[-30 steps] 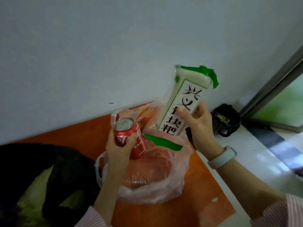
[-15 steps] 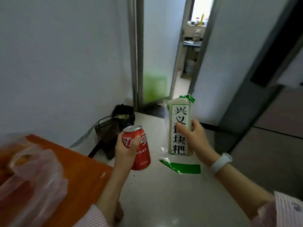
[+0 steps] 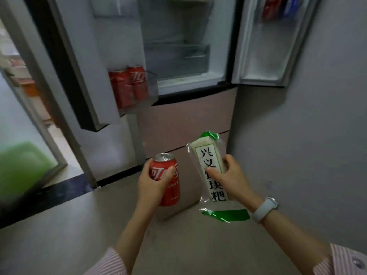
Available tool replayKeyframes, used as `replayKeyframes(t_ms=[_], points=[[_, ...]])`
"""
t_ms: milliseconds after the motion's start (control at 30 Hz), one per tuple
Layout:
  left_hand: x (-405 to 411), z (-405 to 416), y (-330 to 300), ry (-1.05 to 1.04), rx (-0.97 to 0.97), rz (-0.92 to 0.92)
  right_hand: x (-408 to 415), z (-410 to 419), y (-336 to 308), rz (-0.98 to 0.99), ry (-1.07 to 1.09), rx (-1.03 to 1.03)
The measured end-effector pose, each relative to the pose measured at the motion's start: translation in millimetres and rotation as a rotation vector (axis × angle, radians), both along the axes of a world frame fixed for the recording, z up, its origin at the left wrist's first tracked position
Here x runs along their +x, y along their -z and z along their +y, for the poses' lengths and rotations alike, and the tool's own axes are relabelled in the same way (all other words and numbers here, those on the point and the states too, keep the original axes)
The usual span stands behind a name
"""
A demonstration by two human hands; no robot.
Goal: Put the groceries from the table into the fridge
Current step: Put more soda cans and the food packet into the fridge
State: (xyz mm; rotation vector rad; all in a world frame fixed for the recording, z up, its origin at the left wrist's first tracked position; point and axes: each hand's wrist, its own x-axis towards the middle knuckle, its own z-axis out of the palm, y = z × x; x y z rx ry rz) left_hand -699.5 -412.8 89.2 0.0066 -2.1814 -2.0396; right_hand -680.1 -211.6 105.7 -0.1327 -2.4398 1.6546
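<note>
My left hand (image 3: 153,183) grips a red soda can (image 3: 168,187), held upright in front of me. My right hand (image 3: 230,177) holds a long white rice cake pack (image 3: 210,161) with green trim and black characters, tilted slightly. Ahead stands the fridge (image 3: 178,62) with both upper doors swung open. Its inner shelves look bare and blurred. Both hands are well below the open compartment, in front of the pinkish lower drawers (image 3: 188,124).
The left door's shelf holds two red cans (image 3: 129,86). The right door (image 3: 266,46) has red and blue items in its top bin. A doorway with a green blur (image 3: 21,165) lies at the left. A grey wall is at the right.
I have turned away from the orange table and bag, past the hallway, to face the open fridge. Both hands still hold the can and the pack.
</note>
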Motion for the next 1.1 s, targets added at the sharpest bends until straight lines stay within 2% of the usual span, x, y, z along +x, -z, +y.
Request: replayKeyframes(t_ms=[200,367,500,633,833,1100], points=[[-131,94,-30,0.118,-0.032,0.151,-120,87,-28,0.089,0.104,0.06],[-235,131,-100,0.067,-0.071,0.319,-229,120,-84,0.248,0.095,0.006],[-287,143,-157,-0.022,-0.113,0.457,-296,126,-129,0.37,-0.006,-0.098],[-311,146,-203,-0.137,-0.197,0.627,-355,122,-167,0.472,-0.151,-0.207],[-321,144,-268,-0.435,-0.277,0.868,-430,102,-223,0.548,-0.445,-0.382],[-296,133,-345,-0.815,-0.263,0.982,-468,61,-293,0.565,-0.806,-0.518]])
